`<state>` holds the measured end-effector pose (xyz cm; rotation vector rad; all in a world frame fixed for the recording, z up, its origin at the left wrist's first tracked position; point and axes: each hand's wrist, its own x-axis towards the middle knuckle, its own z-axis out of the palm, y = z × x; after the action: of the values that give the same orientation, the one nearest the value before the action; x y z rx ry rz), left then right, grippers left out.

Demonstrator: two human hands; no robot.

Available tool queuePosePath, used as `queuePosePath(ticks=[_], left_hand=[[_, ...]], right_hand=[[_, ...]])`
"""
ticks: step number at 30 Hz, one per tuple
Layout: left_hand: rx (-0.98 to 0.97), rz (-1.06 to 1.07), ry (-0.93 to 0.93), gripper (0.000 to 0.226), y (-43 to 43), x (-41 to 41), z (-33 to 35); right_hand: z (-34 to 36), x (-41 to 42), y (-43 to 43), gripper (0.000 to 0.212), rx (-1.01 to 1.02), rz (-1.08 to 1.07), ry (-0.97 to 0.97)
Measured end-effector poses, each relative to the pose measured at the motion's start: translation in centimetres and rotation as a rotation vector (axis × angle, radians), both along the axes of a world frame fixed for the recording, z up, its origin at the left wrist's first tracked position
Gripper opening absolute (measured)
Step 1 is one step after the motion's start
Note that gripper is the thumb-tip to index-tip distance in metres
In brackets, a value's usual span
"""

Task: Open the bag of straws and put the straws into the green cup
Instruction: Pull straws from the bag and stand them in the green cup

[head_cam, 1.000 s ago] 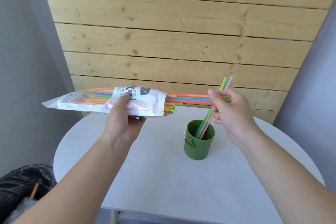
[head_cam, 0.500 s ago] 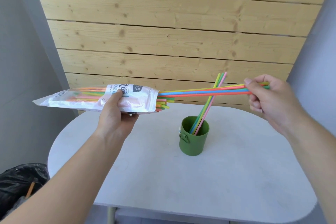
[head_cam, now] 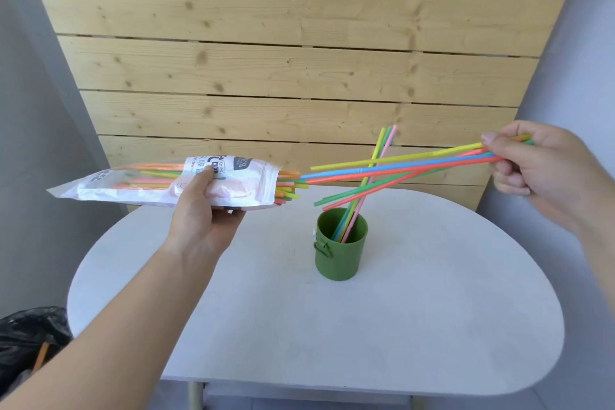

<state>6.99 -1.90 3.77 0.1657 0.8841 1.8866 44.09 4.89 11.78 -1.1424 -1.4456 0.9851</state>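
Right hand pinches straws (ends beside bag)

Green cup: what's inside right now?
A few straws lean in the cup, tops sticking out: yellow, green, pink, blue. The wall hides their lower ends and the bottom.

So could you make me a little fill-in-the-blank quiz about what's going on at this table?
1. The left hand holds the bag of straws ____ the white table.
2. The cup holding some straws is ____ in colour.
3. The right hand pinches a bunch of ____.
4. The wall panel behind is made of ____.

Missing words: above; green; straws; wood
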Motion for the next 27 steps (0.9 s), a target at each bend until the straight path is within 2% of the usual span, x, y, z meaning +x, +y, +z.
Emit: queuePosePath(ticks=[4,10,27], left_hand=[[0.004,0.001,-0.001,0.008,-0.1,0.1,0.0],[0.010,-0.004,0.004,0.007,0.0,0.1,-0.1],[0.029,-0.018,0.011,0.015,-0.3,-0.6,-0.2]], right_hand=[[0.3,1.4,0.1,0.021,-0.017,-0.013,-0.041],[-0.1,1.7,-0.1,0.016,-0.092,-0.008,-0.223],[2.6,-2.5,1.4,0.018,-0.177,-0.026,-0.396]])
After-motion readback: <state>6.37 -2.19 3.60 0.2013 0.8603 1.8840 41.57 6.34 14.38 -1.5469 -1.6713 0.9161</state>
